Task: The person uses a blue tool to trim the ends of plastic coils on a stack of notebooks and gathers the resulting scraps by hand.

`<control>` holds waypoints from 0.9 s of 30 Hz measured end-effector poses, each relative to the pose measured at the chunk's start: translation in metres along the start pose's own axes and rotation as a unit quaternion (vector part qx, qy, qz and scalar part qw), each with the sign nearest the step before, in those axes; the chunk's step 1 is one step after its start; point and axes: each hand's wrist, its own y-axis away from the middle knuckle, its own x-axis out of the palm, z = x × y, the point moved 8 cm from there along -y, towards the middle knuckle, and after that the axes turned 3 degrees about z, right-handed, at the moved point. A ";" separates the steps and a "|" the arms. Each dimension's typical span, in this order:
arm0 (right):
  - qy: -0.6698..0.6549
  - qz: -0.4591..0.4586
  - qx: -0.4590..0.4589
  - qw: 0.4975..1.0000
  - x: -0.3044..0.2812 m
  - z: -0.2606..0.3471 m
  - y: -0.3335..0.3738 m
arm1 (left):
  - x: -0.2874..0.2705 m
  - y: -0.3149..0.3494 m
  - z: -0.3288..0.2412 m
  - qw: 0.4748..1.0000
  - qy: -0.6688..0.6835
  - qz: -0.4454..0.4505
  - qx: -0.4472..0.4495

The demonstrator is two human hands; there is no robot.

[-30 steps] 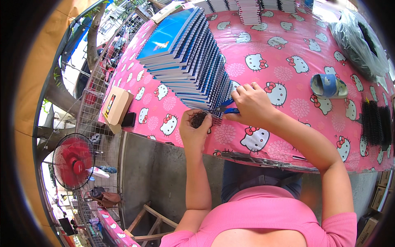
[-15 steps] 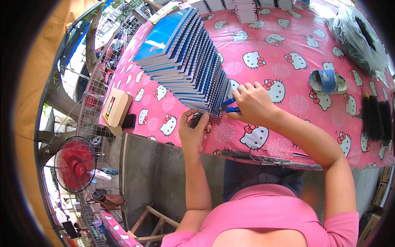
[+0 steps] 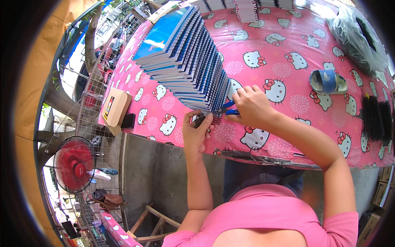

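Observation:
A tall, leaning stack of blue-covered spiral notebooks [image 3: 193, 61] fans across the table, its near end between my hands. My right hand [image 3: 253, 103] is closed around blue-handled pliers [image 3: 231, 111], whose jaws are at the notebooks' near corner by the coil ends. At that same corner, the fingers and thumb of my left hand [image 3: 196, 133] pinch a dark wire coil [image 3: 198, 120], partly hidden by the fingers. The two hands are close together but apart.
The pink patterned cloth covers the table [image 3: 255, 39]. Rightward lie a blue roll [image 3: 323, 81], black coil bundles [image 3: 372, 117] and a clear plastic bag [image 3: 356, 37]. A cardboard box [image 3: 117, 108] sits at the left edge; a red fan [image 3: 75, 164] stands beyond. More notebooks [image 3: 246, 10] are at the back.
My left hand has shifted slightly right along the stack's near corner. My right hand and the pliers have moved only a little; the stack stays in place.

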 end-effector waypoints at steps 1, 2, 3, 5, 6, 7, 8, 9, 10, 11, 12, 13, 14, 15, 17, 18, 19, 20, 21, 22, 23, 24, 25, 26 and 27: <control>-0.037 0.123 0.050 0.990 0.019 -0.006 -0.001 | 0.000 -0.002 0.004 1.000 -0.002 0.003 0.006; -0.074 0.244 0.097 0.962 0.028 -0.006 -0.002 | -0.003 -0.004 0.006 1.000 -0.005 0.004 0.013; -0.110 0.360 0.142 0.915 0.037 -0.006 0.004 | -0.006 -0.004 0.009 1.000 0.011 0.002 0.002; -0.109 0.373 0.145 0.910 0.033 -0.004 0.005 | -0.010 -0.006 0.013 0.999 0.042 0.002 -0.019; -0.107 0.380 0.146 0.907 0.033 -0.004 0.008 | -0.013 -0.006 0.015 0.998 0.053 0.002 -0.030; -0.073 0.310 0.121 0.940 0.028 -0.006 0.005 | -0.018 -0.007 0.018 0.997 0.065 0.002 -0.041; -0.032 0.237 0.099 0.966 0.022 -0.012 0.011 | -0.016 -0.007 0.020 0.996 0.078 0.009 -0.052; 0.005 0.164 0.076 0.983 0.017 -0.012 0.012 | -0.014 -0.006 0.021 0.995 0.079 0.006 -0.061; 0.016 0.112 0.043 0.993 0.016 -0.011 0.011 | -0.011 -0.005 0.021 0.994 0.079 0.003 -0.070; 0.027 0.057 0.007 0.998 0.010 -0.008 0.005 | -0.009 -0.004 0.021 0.994 0.081 0.000 -0.077; 0.038 0.003 -0.028 0.999 0.002 -0.003 0.003 | -0.006 -0.004 0.020 0.997 0.059 0.005 -0.059; 0.002 0.102 0.020 0.995 0.018 -0.009 0.003 | -0.002 -0.005 0.021 0.998 0.037 0.010 -0.040; -0.035 0.200 0.065 0.977 0.028 -0.007 0.000 | -0.002 -0.005 0.020 1.000 0.014 0.012 -0.020; -0.071 0.294 0.109 0.947 0.037 -0.006 0.004 | -0.003 -0.006 0.020 1.000 0.020 0.011 -0.020; -0.079 0.336 0.117 0.931 0.040 -0.007 0.006 | -0.005 -0.008 0.022 0.999 0.033 0.012 -0.020; -0.083 0.358 0.121 0.922 0.042 -0.007 0.009 | -0.008 -0.009 0.024 0.999 0.038 0.009 -0.028; -0.072 0.338 0.122 0.930 0.041 -0.009 0.010 | -0.012 -0.010 0.026 0.998 0.043 0.006 -0.037; -0.060 0.318 0.123 0.938 0.038 -0.011 0.014 | -0.014 -0.010 0.026 0.998 0.048 0.004 -0.045; -0.048 0.297 0.124 0.945 0.036 -0.014 0.017 | -0.014 -0.008 0.025 0.998 0.043 0.004 -0.047; -0.017 0.211 0.078 0.974 0.029 -0.013 0.014 | -0.014 -0.006 0.023 0.998 0.037 0.004 -0.049; 0.017 0.122 0.033 0.992 0.021 -0.011 0.011 | -0.011 -0.006 0.022 0.998 0.031 0.007 -0.051; 0.050 0.033 -0.013 0.998 0.013 -0.007 0.012 | -0.008 -0.006 0.021 0.999 0.020 0.014 -0.045; 0.035 0.062 0.002 0.997 0.023 -0.010 0.016 | -0.003 -0.006 0.020 0.999 0.009 0.021 -0.039; 0.017 0.090 0.014 0.996 0.027 -0.008 0.012 | 0.000 -0.006 0.019 0.999 -0.002 0.025 -0.032; 0.000 0.118 0.027 0.993 0.031 -0.006 0.009 | 0.002 -0.006 0.020 0.999 -0.005 0.021 -0.029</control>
